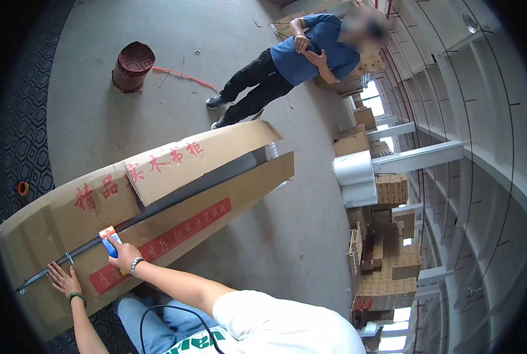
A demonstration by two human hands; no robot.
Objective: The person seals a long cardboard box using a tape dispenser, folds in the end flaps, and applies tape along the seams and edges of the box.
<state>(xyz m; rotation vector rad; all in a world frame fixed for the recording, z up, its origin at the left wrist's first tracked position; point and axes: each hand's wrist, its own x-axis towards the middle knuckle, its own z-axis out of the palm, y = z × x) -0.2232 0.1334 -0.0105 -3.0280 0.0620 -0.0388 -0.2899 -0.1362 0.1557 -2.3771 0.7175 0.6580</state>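
Observation:
A long cardboard carton (101, 224) with red Chinese lettering lies before me, dark grey material showing along the gap between its flaps. My right hand (123, 258) is closed around a blue hand-held tool (109, 241) with a white and orange end, which is at the gap; its exact kind is unclear. Palm down, my left hand (66, 281) lies flat on the carton with fingers spread, beside the gap. Close to those fingers, a thin light-blue strip (69, 258) crosses the gap.
A person (311, 53) in a blue shirt stands beyond the carton. On the floor are a dark red patterned cylinder (133, 66), a red strap (187, 76) and an orange ring (21, 188) on patterned carpet (24, 118). Stacked boxes (387, 277) and white rolls (355, 171) stand farther off.

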